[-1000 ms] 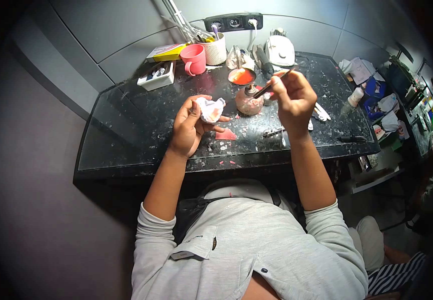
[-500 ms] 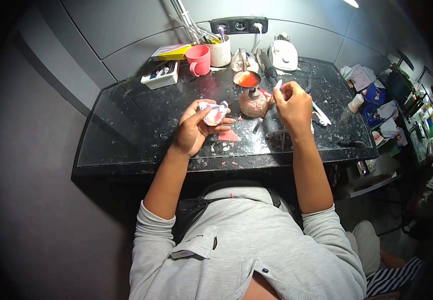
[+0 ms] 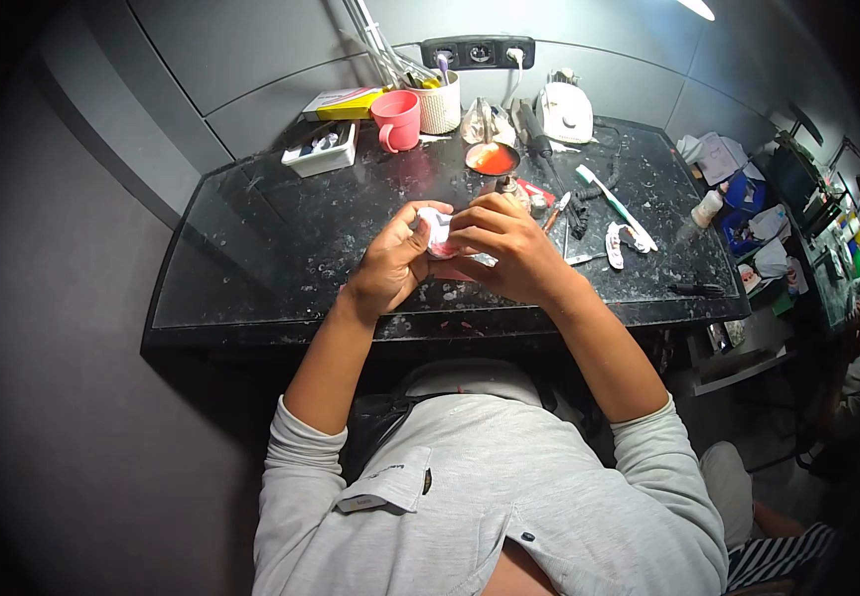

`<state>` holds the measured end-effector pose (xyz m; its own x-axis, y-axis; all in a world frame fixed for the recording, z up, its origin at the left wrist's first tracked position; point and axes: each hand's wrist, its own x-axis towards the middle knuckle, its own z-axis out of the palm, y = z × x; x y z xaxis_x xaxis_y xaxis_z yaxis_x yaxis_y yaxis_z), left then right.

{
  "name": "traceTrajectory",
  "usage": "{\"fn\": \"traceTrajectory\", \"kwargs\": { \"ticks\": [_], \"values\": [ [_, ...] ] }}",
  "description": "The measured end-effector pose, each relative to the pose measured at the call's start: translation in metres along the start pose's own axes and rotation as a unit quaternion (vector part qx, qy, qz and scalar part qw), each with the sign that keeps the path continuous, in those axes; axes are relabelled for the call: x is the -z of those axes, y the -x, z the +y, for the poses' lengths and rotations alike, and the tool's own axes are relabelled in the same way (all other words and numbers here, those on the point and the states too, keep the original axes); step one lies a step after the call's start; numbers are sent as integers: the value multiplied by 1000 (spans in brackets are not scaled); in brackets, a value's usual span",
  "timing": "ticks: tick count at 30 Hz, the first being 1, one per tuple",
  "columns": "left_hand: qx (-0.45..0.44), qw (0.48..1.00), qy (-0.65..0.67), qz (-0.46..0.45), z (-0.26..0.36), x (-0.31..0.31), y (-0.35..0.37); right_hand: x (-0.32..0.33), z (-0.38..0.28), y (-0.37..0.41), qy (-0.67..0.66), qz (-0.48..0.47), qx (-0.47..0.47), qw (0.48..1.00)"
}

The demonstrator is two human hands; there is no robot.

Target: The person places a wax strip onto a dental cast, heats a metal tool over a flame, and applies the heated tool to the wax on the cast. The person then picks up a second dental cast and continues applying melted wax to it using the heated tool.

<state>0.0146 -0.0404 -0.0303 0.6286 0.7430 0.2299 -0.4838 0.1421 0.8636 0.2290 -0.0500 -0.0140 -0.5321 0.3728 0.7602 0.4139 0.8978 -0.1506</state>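
Note:
My left hand (image 3: pixel 388 266) is closed around a white plaster dental cast (image 3: pixel 434 226) with pink wax on it, above the front of the table. My right hand (image 3: pixel 517 248) reaches across to the cast, fingers bent against its right side. Whatever lies between those fingers is hidden. Behind my right hand, a small burner (image 3: pixel 515 191) is mostly covered. A round metal dish of red-orange wax (image 3: pixel 493 159) sits just beyond it. Part of a pink wax sheet (image 3: pixel 447 271) shows below the cast.
Right of my hands lie a brown-handled tool (image 3: pixel 556 213), a toothbrush (image 3: pixel 617 207) and a pink-and-white denture-like piece (image 3: pixel 614 245). Along the back stand a white tray (image 3: pixel 321 159), a pink mug (image 3: pixel 396 121), a woven holder (image 3: pixel 439 105) and a white device (image 3: pixel 563 111).
My right hand has moved left and down from beside the burner to the cast; the small white item in its fingers no longer shows. My left hand has turned the cast and shifted slightly right.

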Motion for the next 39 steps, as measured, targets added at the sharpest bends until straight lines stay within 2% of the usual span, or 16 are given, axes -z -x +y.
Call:
{"fn": "traceTrajectory", "kwargs": {
  "ticks": [16, 39],
  "values": [
    [6, 999, -39, 19, 0, 0, 1, -3, -3, 2, 1, 19, 37, 999],
    [4, 994, -104, 43, -4, 4, -1, -10, -3, 2, -18, 20, 34, 999]
  ]
}}
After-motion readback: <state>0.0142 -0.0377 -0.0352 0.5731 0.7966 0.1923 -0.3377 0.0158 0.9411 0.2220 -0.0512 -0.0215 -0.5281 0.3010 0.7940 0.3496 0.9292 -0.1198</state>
